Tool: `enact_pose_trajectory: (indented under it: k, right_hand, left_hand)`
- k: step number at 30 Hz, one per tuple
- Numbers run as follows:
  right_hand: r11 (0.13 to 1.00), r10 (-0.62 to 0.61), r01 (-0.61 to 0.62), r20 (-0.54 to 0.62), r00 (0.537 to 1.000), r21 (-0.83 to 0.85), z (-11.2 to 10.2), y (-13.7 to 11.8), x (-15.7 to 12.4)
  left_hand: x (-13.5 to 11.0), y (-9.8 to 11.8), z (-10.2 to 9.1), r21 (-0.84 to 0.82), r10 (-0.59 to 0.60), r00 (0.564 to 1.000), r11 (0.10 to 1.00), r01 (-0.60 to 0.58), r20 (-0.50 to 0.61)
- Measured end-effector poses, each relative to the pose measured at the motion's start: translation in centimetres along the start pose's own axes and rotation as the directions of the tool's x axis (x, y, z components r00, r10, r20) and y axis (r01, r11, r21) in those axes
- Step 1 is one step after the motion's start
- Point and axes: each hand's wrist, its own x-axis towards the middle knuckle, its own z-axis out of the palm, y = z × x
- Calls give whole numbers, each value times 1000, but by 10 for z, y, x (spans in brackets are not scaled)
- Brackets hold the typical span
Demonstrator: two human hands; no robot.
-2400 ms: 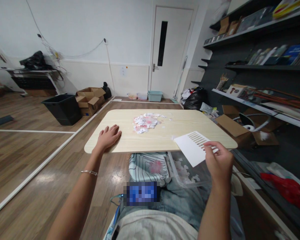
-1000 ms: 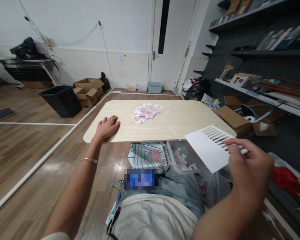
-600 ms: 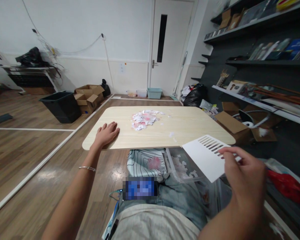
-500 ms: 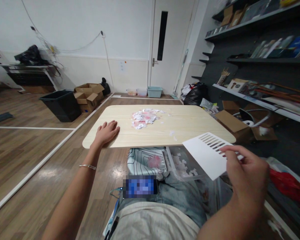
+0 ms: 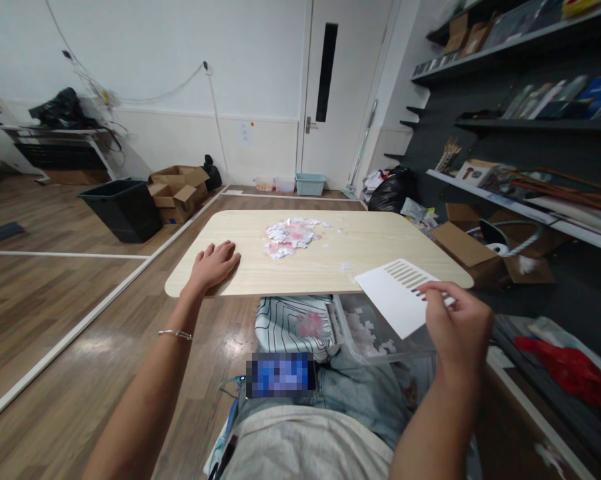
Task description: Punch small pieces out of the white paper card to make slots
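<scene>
My left hand (image 5: 216, 265) lies flat on the left front part of the pale wooden table (image 5: 380, 240), fingers spread, holding nothing. My right hand (image 5: 455, 317) pinches the right end of a white card (image 5: 393, 303) with a row of narrow slots cut through it. The card is tilted, over the table's front edge and partly above the clear plastic bin (image 5: 343, 333) of small white pieces. On the table, left of centre, is a loose pile of small white and pink paper pieces (image 5: 291, 237). A few scraps (image 5: 346, 266) lie apart from it, near the card.
A phone (image 5: 280, 375) with a cable rests on my lap, beside a striped cloth (image 5: 285, 323). An open cardboard box (image 5: 463, 250) stands right of the table, below the shelves. A black bin (image 5: 125, 210) and more boxes (image 5: 177, 190) stand at the left.
My right hand has moved left and slightly forward, carrying the slotted card further over the table's front edge. My left hand has stayed in place.
</scene>
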Motion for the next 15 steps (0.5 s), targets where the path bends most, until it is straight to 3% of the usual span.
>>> enact_pose_trajectory:
  k: [4,9,13,15]
  right_hand:
    - [999,37,-37,5,999,-21,-13,1,-4]
    - [999,46,-45,-69,997,17,-23,3,-10]
    - [998,29,-29,-2,1000,-51,-14,0,-7]
    - [992,-52,56,37,998,-114,-14,0,-5]
  left_hand:
    - [-1,1,-1,-10,0,1000,1000,0,4]
    - [-4,5,-5,-25,3,1000,1000,-3,13]
    - [-6,8,-7,-22,4,1000,1000,-4,16]
    - [-7,9,-8,-14,7,1000,1000,-7,15]
